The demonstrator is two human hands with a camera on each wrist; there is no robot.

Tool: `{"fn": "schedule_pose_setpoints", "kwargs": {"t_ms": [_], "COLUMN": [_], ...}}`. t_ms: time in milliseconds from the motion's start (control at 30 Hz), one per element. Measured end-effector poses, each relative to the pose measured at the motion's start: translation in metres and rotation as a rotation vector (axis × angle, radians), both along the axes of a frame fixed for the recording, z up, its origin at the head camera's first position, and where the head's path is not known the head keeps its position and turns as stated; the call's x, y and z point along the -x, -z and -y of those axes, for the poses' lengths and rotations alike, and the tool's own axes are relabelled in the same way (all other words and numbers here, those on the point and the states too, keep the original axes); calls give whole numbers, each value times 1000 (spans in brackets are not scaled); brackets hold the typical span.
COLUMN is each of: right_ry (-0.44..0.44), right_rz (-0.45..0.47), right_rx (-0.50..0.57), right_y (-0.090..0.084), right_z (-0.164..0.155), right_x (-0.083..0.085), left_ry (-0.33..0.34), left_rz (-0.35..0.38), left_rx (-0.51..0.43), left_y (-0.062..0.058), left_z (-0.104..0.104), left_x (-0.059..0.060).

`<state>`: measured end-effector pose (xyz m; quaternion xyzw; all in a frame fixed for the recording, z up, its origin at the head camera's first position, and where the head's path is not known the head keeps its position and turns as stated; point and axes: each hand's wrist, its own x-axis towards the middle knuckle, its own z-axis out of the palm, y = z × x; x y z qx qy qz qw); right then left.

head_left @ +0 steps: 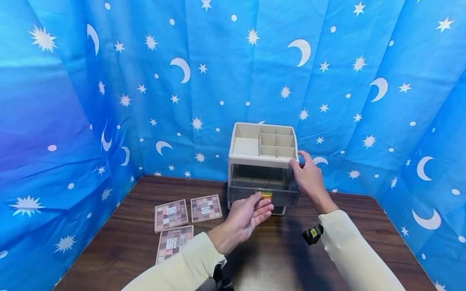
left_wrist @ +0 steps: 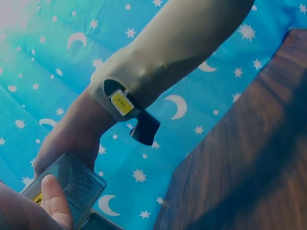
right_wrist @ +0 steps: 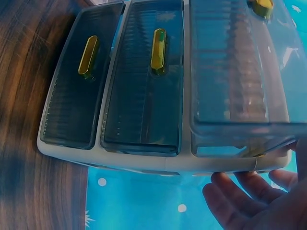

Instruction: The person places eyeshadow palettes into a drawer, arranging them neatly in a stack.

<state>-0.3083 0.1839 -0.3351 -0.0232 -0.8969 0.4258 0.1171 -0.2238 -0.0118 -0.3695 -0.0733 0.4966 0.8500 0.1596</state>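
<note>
A cream desktop drawer organizer [head_left: 263, 161] stands at the back of the table, with an open compartment tray on top. Its top smoked-clear drawer [head_left: 242, 193] is pulled out toward me. Palm up, my left hand [head_left: 244, 220] pinches that drawer's gold handle [head_left: 266, 195] between thumb and fingers. My right hand [head_left: 310, 178] grips the organizer's upper right side, thumb at the front corner and fingers along the side wall. In the right wrist view, the two lower drawers [right_wrist: 144, 100] are closed, each with a gold handle. The left wrist view shows fingers [left_wrist: 56, 203] of my left hand at the drawer.
Three eyeshadow palettes lie left of the organizer: one at the left [head_left: 171, 214], one nearer the organizer [head_left: 206, 208], and one in front [head_left: 174, 241], partly behind my left sleeve. A blue moon-and-star cloth [head_left: 218, 81] hangs around the dark wooden table [head_left: 120, 242].
</note>
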Motion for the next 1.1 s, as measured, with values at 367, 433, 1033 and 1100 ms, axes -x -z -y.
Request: {"fn": "schedule_pose_setpoints", "kwargs": {"t_ms": [367,433,1033,1100], "right_ry": [-25,-27,-31,-35], "right_rz": [12,15,21,17], "right_rx": [10,8,-16,-20], "right_y": [-5,-4,-3,-3], "right_z": [-1,-1,0,0], "right_x": [-3,-5,-6,-6], "left_ry": [6,9,229,224], "left_rz": [0,2,-56,-77], "left_rx": [-29,-26,284,385], "left_y": [2,3,24,30], "left_z": [3,3,43,57], "left_x": [-21,-24,-29,-28]}}
